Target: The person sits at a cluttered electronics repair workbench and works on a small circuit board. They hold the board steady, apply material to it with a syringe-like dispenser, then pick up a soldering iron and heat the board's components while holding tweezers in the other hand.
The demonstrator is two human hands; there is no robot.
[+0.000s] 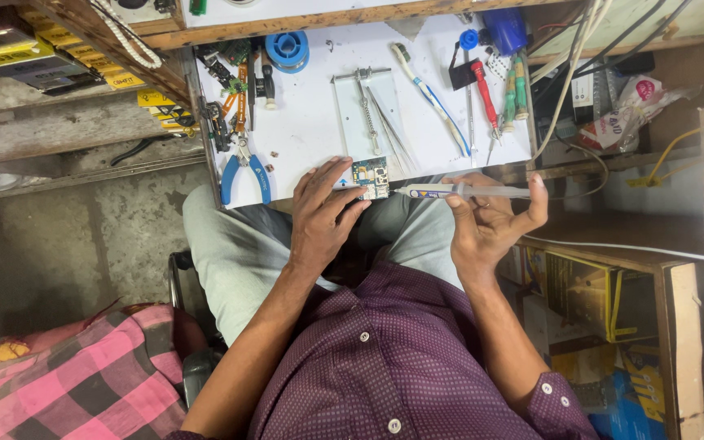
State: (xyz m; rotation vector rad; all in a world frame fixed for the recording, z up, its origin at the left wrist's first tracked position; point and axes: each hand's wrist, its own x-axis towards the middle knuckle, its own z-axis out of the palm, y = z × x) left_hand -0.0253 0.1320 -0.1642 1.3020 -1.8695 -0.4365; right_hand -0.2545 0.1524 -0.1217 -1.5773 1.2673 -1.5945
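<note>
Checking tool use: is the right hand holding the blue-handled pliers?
No. The right hand holds a syringe; the pliers lie untouched on the white table.
</note>
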